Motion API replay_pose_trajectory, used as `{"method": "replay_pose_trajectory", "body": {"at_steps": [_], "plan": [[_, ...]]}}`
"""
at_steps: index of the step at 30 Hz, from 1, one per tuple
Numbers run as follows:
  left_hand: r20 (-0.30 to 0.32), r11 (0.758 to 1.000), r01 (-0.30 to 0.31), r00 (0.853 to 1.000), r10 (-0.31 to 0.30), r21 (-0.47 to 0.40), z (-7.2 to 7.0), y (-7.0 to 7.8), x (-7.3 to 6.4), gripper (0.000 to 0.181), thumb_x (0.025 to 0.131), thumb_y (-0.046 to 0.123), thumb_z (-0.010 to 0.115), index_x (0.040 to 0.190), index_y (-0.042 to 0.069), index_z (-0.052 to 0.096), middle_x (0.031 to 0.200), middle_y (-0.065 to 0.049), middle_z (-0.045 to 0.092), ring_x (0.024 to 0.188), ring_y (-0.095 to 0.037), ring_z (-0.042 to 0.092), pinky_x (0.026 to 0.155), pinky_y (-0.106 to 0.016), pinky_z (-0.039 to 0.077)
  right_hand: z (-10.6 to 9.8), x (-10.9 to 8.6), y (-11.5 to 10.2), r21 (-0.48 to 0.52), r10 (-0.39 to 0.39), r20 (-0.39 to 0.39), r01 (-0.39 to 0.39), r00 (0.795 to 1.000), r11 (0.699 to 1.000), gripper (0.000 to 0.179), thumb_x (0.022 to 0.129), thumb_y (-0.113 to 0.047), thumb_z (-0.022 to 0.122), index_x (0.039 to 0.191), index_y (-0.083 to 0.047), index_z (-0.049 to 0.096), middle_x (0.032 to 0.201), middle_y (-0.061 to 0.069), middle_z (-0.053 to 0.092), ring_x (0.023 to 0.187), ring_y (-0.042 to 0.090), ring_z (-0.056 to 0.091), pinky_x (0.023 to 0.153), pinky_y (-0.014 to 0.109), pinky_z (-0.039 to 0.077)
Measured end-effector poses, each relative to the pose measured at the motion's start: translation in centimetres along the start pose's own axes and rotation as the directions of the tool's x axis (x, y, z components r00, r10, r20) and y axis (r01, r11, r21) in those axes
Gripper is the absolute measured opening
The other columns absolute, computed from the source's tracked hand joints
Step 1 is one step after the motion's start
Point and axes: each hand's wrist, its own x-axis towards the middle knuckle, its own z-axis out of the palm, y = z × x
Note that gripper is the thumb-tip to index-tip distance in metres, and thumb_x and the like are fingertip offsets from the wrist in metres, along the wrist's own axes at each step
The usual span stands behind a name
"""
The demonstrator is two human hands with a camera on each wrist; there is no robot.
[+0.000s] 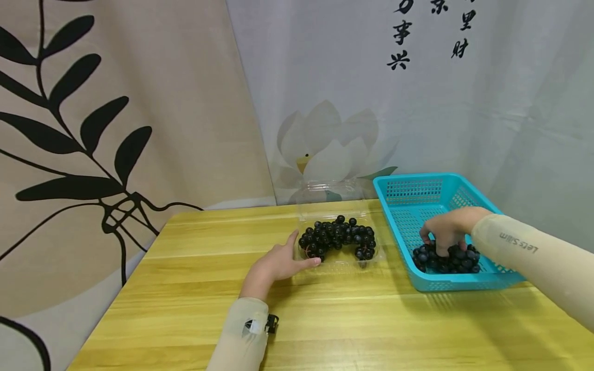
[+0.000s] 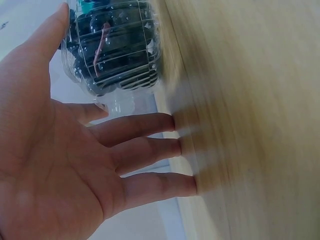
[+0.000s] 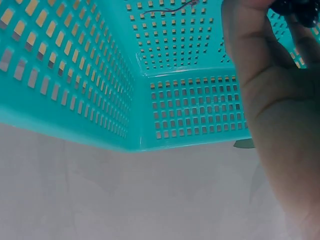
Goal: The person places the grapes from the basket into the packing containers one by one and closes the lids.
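Observation:
A clear plastic clamshell box [image 1: 343, 265] stands on the table with its lid raised at the back and a bunch of dark grapes [image 1: 336, 234] inside. Beside its left side is my left hand [image 1: 281, 262], fingers spread and straight, thumb at the near corner. In the left wrist view, the fingertips [image 2: 187, 185] of that hand rest on the tabletop. To the right, my right hand [image 1: 447, 230] reaches down into a turquoise basket [image 1: 459, 283], its fingers bent round another bunch of dark grapes [image 1: 457, 263]. The right wrist view catches only part of those grapes [image 3: 305, 11].
The wooden table [image 1: 199, 293] ends against a printed curtain [image 1: 185, 103] at the back. A loose bare stem [image 3: 172, 9] lies on the basket floor. The basket's raised sides surround my right hand.

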Motion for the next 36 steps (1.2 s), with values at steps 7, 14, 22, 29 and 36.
{"method": "replay_pose_trajectory", "body": {"at_steps": [7,14,22,29,36], "plan": [[-0.004,1.000,-0.004,1.000,0.004,-0.016,0.1,0.1,-0.1,0.118,0.089,0.081,0.065,0.174,0.029,0.003,0.134,-0.028,0.070,0.144,-0.050,0.053,0.116,-0.067,0.045,-0.2,-0.8,-0.2,0.037,0.001,0.008,-0.001,1.000,0.999,0.039,0.087,0.003,0.071,0.119,-0.016,0.058,0.089,0.005,0.051,0.062,0.013,0.042,0.056,0.026,0.052],[-0.007,1.000,0.003,1.000,-0.003,-0.004,0.0,0.1,-0.1,0.117,0.089,0.082,0.064,0.174,0.030,0.002,0.133,-0.027,0.070,0.139,-0.047,0.059,0.114,-0.064,0.048,-1.1,-1.5,-0.4,0.031,0.004,0.025,-0.005,1.000,1.000,0.033,0.089,0.002,0.067,0.114,-0.015,0.055,0.079,-0.001,0.045,0.061,0.011,0.040,0.056,0.025,0.053],[-0.009,1.000,-0.006,1.000,0.006,0.005,0.0,0.1,0.1,0.118,0.089,0.082,0.064,0.174,0.030,0.001,0.129,-0.024,0.072,0.136,-0.045,0.061,0.113,-0.063,0.050,-3.6,-2.7,-1.1,-0.001,0.010,0.013,-0.010,1.000,1.000,0.026,0.090,-0.001,0.065,0.108,-0.015,0.053,0.067,-0.006,0.036,0.058,0.010,0.035,0.055,0.025,0.049],[-0.006,1.000,0.003,1.000,-0.003,0.007,0.1,0.0,0.1,0.116,0.089,0.082,0.063,0.173,0.032,0.001,0.135,-0.025,0.070,0.139,-0.046,0.059,0.113,-0.064,0.050,-5.2,-3.7,-2.2,-0.031,0.004,-0.027,-0.005,1.000,0.999,0.034,0.089,-0.001,0.064,0.120,-0.011,0.054,0.073,-0.003,0.040,0.058,0.012,0.036,0.054,0.027,0.049],[-0.005,1.000,0.009,1.000,-0.009,0.015,0.1,-0.1,0.1,0.116,0.089,0.083,0.063,0.173,0.032,0.001,0.122,-0.022,0.074,0.130,-0.043,0.065,0.110,-0.062,0.052,-6.2,-4.4,-3.2,-0.056,0.007,-0.044,-0.009,0.999,0.998,0.039,0.087,-0.002,0.063,0.124,-0.011,0.055,0.084,0.002,0.051,0.058,0.012,0.042,0.056,0.028,0.054]]}}
